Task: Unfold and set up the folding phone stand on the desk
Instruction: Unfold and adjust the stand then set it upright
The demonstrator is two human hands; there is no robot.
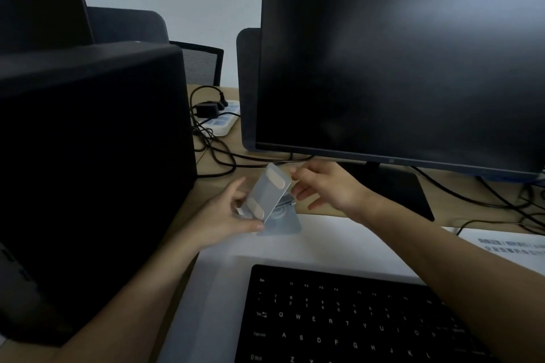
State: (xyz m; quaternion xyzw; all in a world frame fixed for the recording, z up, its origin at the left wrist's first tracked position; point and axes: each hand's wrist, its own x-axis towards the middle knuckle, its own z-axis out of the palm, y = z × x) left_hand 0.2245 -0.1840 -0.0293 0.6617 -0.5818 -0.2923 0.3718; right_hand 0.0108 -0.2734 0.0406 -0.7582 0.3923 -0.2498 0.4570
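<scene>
The phone stand [269, 197] sits on the desk [227, 141] between tower [88, 171] and monitor [398, 53] — its lower lip is gripped by the left hand [224, 215], its top edge seemingly pinched by the right hand [324, 186]. The base [287, 225] should be kept flat while the plate [272, 186] is tilted slowly.

Body in view: two hands and two forearms only. The left hand [227, 212] and the right hand [321, 186] were bare, with slender fingers and a short-cut nail where the left thumb tip showed. The left forearm [132, 298] and the right forearm [442, 253] were uncovered from wrist to frame edge. The right forearm appeared thicker, being nearer the wide-angle lens. Finer surface detail could not be read in the dim, soft picture.
</scene>
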